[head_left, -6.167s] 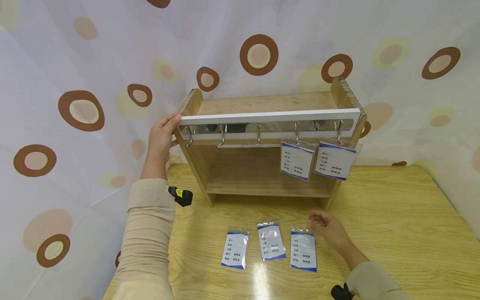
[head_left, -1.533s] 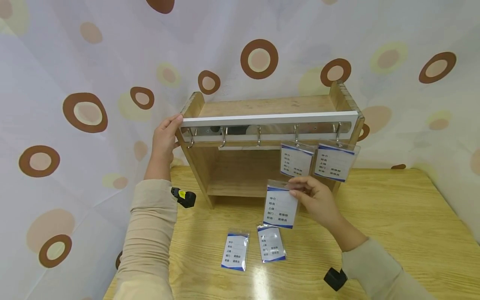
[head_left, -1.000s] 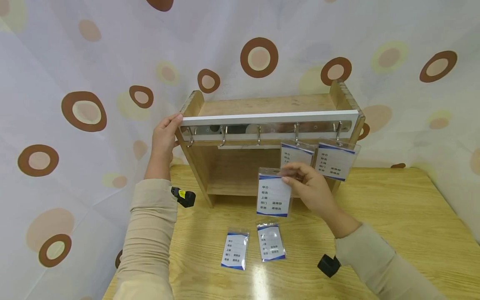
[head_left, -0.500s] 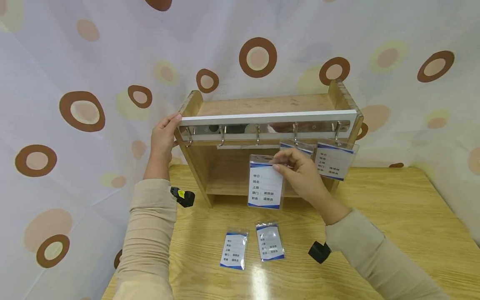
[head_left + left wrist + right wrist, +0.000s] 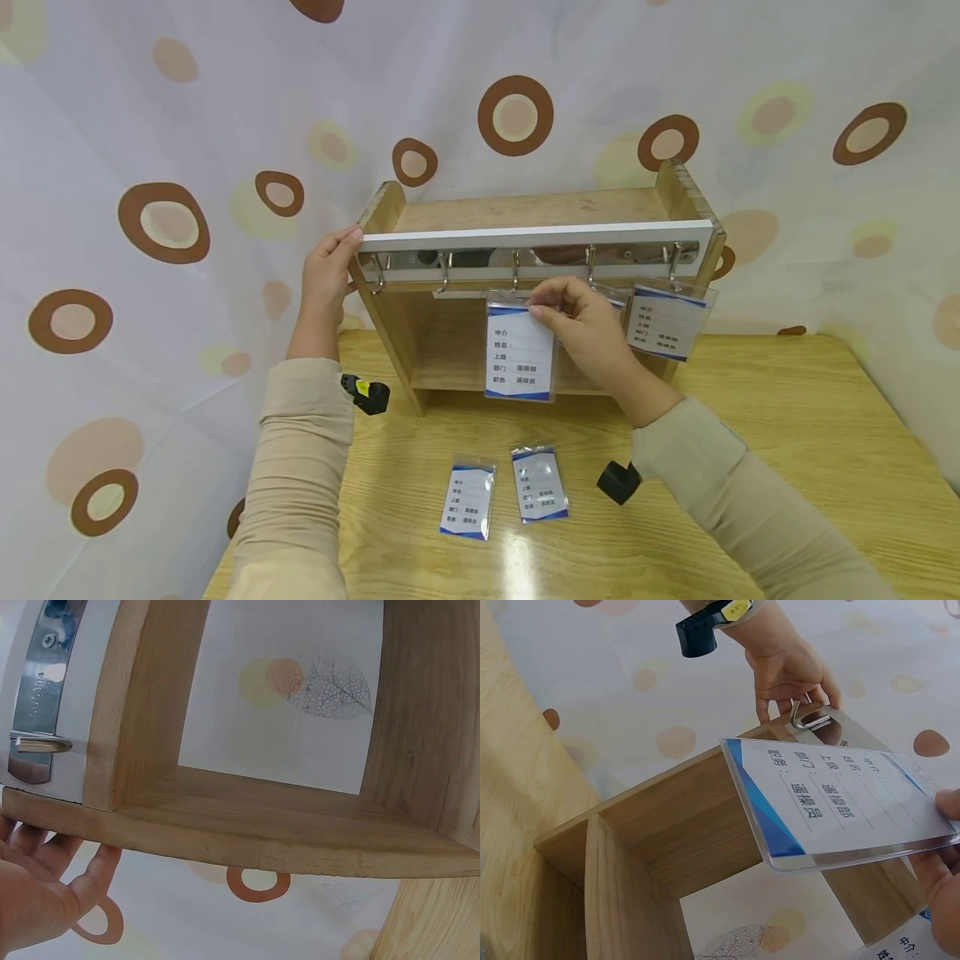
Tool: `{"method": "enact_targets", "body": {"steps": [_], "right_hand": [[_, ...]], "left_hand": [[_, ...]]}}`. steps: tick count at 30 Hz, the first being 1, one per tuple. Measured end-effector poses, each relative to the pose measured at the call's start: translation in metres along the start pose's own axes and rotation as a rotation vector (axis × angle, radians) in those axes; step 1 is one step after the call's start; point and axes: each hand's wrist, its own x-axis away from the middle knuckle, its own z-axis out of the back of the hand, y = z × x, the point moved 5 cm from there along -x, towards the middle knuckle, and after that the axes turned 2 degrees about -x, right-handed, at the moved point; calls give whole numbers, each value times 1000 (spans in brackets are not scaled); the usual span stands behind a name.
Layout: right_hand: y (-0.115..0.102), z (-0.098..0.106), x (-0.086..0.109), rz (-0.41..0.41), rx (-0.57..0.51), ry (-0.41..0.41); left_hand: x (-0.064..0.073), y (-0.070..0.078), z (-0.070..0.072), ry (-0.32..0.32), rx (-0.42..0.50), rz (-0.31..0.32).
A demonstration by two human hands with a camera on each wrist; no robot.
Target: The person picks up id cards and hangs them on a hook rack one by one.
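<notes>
My right hand (image 5: pixel 581 321) pinches a name badge (image 5: pixel 520 350) in a clear sleeve by its top right corner. The badge hangs upright in front of the wooden shelf (image 5: pixel 487 337), its slotted top edge just under the middle hook (image 5: pixel 515 271). In the right wrist view the thumb lies on the front of the badge (image 5: pixel 840 802). My left hand (image 5: pixel 327 267) rests its fingertips on the shelf's upper left corner; in the left wrist view they touch the outer face of the side panel (image 5: pixel 247 851). Another badge (image 5: pixel 667 323) hangs from the far right hook.
A white rail (image 5: pixel 480 236) with several metal hooks runs along the shelf's upper front. A badge on the second hook from the right is mostly hidden behind my right hand. Two badges, a left one (image 5: pixel 468 500) and a right one (image 5: pixel 540 485), lie on the wooden table (image 5: pixel 780 467).
My right hand took the rightmost badge off the table and carried it up and left to the middle hook. The left hand stays at the shelf's corner.
</notes>
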Motion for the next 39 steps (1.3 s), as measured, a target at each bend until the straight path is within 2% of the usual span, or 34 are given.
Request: {"method": "enact_targets", "body": {"steps": [6, 13, 19, 29, 39], "right_hand": [[1, -1, -7, -49, -9, 1], [0, -5, -13, -68, -6, -16], [2, -8, -17, -76, 30, 8], [6, -9, -18, -140, 83, 25], [4, -10, -19, -126, 130, 20]], "left_hand": [[0, 0, -1, 2, 7, -1], [1, 0, 0, 6, 2, -3], [2, -1, 0, 4, 1, -4], [2, 0, -1, 6, -3, -12], [3, 1, 0, 2, -9, -13]]}}
